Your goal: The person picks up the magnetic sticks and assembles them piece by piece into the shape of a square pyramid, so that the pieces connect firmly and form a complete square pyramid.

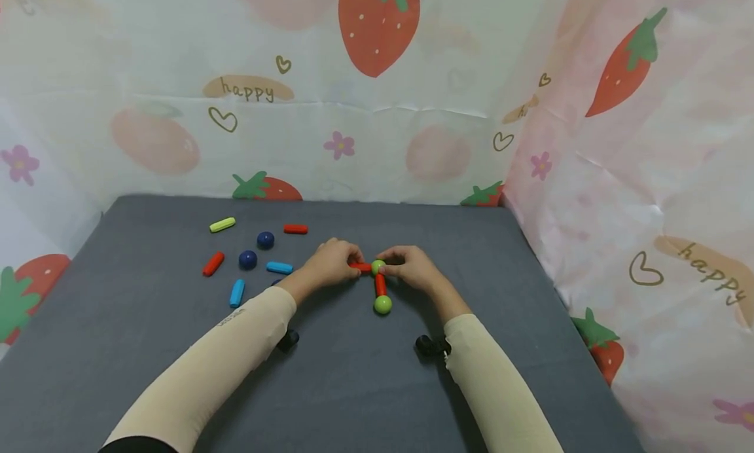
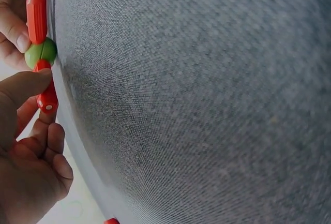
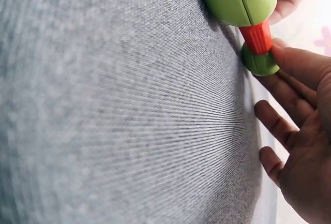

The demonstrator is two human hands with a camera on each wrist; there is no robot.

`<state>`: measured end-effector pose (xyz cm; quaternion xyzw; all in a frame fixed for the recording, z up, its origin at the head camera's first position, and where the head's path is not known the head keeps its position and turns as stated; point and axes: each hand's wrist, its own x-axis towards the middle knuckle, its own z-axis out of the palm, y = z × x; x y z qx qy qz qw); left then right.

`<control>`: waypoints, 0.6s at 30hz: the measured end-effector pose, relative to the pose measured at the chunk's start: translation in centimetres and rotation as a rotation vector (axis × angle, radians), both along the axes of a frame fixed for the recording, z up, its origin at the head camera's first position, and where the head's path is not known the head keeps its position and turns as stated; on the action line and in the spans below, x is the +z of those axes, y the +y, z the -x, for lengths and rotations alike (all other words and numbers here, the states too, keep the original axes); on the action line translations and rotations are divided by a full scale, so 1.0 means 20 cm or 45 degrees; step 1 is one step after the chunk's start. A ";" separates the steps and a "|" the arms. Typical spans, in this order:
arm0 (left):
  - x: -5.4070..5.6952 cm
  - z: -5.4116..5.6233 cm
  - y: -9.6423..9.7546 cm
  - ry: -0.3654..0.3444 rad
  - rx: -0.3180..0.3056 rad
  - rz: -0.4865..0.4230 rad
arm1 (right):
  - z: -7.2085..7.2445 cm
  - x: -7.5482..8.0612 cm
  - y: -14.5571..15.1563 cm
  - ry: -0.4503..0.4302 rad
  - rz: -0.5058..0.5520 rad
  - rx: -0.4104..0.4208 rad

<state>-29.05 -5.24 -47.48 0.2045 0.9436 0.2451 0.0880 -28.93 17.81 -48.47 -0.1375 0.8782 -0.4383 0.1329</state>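
My left hand pinches a short red rod between thumb and fingers; small pale dots show on the rod's free end. Its other end meets a green ball, which my right hand pinches from the right, the other fingers spread apart. From that ball a second red rod runs toward me and ends in another green ball. Together the pieces form a bent chain low over the grey cloth, with the corner at the pinched ball.
Left of my hands lie loose pieces: two dark blue balls, two light blue rods, two red rods and a yellow-green rod. Another dark blue piece is mostly hidden by my left wrist. Strawberry-print curtains border the grey table.
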 end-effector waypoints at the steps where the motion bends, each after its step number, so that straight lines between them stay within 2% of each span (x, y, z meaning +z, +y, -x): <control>1: 0.00 0.00 0.00 0.003 0.000 0.001 | 0.00 0.00 0.00 0.001 -0.001 -0.002; 10: 0.00 -0.01 0.00 0.007 -0.005 -0.003 | 0.00 -0.02 0.01 -0.002 -0.006 -0.009; 18: 0.04 -0.01 -0.04 -0.019 -0.018 -0.012 | 0.01 -0.02 0.00 0.002 0.007 -0.006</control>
